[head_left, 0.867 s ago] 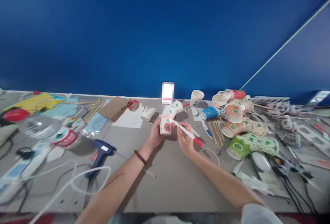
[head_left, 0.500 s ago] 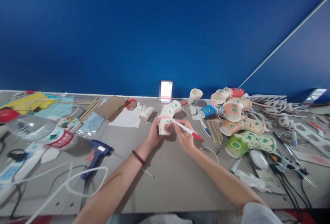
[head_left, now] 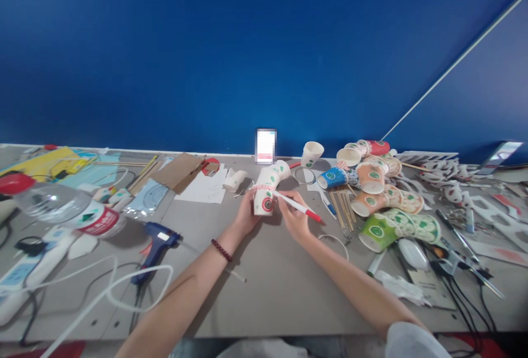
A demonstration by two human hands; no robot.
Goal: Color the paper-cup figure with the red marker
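Observation:
My left hand (head_left: 246, 210) is closed round the side of a white paper cup piece (head_left: 264, 196), several cups joined in a bent row with red and green markings. A red ring design shows on the cup nearest me. In my right hand (head_left: 296, 216) is a red-and-white marker (head_left: 303, 207), pinched between the fingers. Its tip points left and meets or nearly meets the cup's side; contact is too small to tell. A white paper cup (head_left: 312, 154) stands upright behind, to the right.
On the right lie joined cups in blue (head_left: 333, 177), orange (head_left: 372, 177) and green (head_left: 377, 233), with wooden sticks (head_left: 341, 208) beside them. To the left are a blue glue gun (head_left: 157, 248), a plastic bottle (head_left: 74, 209), a power strip (head_left: 33, 273) and cardboard (head_left: 179, 172).
The marker's red end has shifted slightly left and up, with a small movement of my right hand. My left hand and the cup piece look nearly still.

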